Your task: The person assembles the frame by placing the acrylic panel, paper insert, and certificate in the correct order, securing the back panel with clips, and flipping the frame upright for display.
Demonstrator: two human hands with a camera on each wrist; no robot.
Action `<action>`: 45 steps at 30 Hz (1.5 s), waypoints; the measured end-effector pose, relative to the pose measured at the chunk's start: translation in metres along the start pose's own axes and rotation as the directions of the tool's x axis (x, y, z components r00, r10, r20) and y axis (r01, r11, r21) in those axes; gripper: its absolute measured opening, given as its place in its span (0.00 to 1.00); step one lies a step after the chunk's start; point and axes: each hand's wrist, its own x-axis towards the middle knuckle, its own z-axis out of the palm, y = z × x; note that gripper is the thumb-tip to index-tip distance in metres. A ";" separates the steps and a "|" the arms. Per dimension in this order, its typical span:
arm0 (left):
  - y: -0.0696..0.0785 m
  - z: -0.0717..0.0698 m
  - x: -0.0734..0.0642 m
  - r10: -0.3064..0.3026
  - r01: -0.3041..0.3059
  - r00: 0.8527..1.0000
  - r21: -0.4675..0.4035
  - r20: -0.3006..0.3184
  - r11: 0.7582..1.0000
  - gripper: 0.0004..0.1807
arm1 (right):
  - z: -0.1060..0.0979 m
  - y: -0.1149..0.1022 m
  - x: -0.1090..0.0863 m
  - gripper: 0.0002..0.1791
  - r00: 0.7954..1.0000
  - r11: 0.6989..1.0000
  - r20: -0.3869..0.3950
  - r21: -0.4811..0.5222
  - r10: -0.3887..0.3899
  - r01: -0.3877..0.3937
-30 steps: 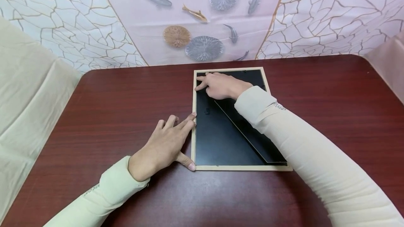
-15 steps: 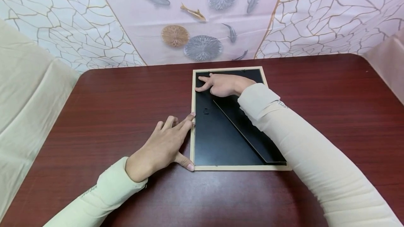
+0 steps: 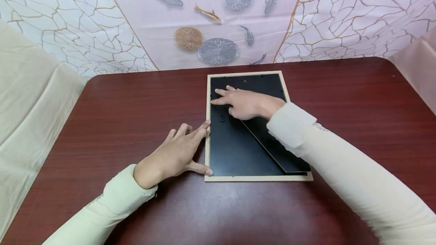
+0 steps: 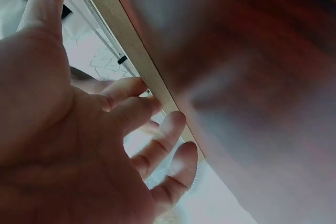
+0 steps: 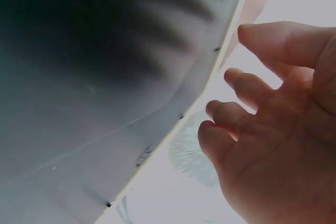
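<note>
Fingers of both hands lie flat: left hand (image 3: 175,154) braces the frame (image 3: 207,150), right hand (image 3: 243,103) presses its stiff backing (image 3: 235,150); light, I'd grip the rim.

**What the views leave unclear**

In the head view the right hand (image 3: 246,103) and its sleeve (image 3: 340,169) cover part of the picture frame's (image 3: 208,154) black backing (image 3: 235,150), and the upper end of the folded stand (image 3: 272,146) lies hidden under that wrist. Both forearms are cut off by the lower edge. The small clips (image 3: 244,81) along the frame's rim are too small to tell how they are turned. The table (image 3: 119,109) runs out of view at the bottom. In the left wrist view the tabletop (image 4: 262,77) is a blurred red smear, and the left hand (image 4: 68,145) is cropped at the left and bottom. In the right wrist view the backing (image 5: 94,77) is blurred dark, and whether the fingertips (image 5: 215,109) touch it cannot be told.
</note>
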 end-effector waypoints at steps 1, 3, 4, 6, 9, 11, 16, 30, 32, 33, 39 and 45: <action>-0.001 0.000 0.000 0.009 -0.009 1.000 -0.007 0.001 1.000 0.66 | 0.003 -0.002 -0.007 0.34 1.000 1.000 -0.015 -0.005 -0.027 0.027; -0.004 -0.002 0.000 0.016 -0.016 1.000 -0.033 0.013 0.999 0.65 | 0.010 -0.007 -0.020 0.33 0.997 0.997 -0.039 -0.027 -0.072 0.071; -0.005 -0.003 0.001 0.021 -0.020 1.000 -0.046 0.017 0.999 0.65 | 0.013 -0.009 -0.027 0.32 0.995 0.995 -0.045 -0.040 -0.092 0.090; -0.008 -0.004 0.003 0.040 -0.039 0.999 -0.065 0.009 0.997 0.61 | 0.020 -0.011 -0.043 0.31 0.991 0.991 -0.061 -0.062 -0.118 0.115; -0.011 -0.004 0.006 0.072 -0.074 0.997 -0.076 -0.030 0.994 0.54 | 0.027 -0.005 -0.069 0.31 0.985 0.989 -0.104 -0.064 -0.138 0.132; -0.013 -0.005 0.007 0.098 -0.103 0.993 -0.073 -0.069 0.992 0.47 | 0.031 0.009 -0.087 0.32 0.979 0.990 -0.149 -0.037 -0.141 0.137; -0.022 -0.009 0.014 0.174 -0.181 0.971 -0.026 -0.162 0.983 0.26 | 0.047 0.062 -0.129 0.33 0.966 0.993 -0.243 0.053 -0.086 0.102; -0.041 -0.021 0.037 0.346 -0.355 0.914 -0.007 -0.213 0.935 0.11 | 0.089 0.111 -0.183 0.37 0.935 0.985 -0.353 0.156 -0.016 0.076; -0.042 -0.021 0.038 0.337 -0.349 0.918 -0.023 -0.208 0.937 0.11 | 0.094 0.112 -0.183 0.39 0.926 0.984 -0.373 0.137 -0.051 0.110; -0.042 -0.022 0.038 0.335 -0.348 0.920 -0.027 -0.206 0.937 0.10 | 0.096 0.113 -0.183 0.40 0.922 0.984 -0.381 0.130 -0.064 0.122; -0.041 -0.027 0.043 0.325 -0.336 0.927 -0.029 -0.188 0.941 0.10 | 0.101 0.113 -0.182 0.44 0.906 0.990 -0.417 0.082 -0.069 0.113; -0.041 -0.027 0.048 0.341 -0.350 0.922 -0.019 -0.183 0.937 0.09 | 0.102 0.112 -0.184 0.44 0.913 0.991 -0.405 0.098 -0.041 0.088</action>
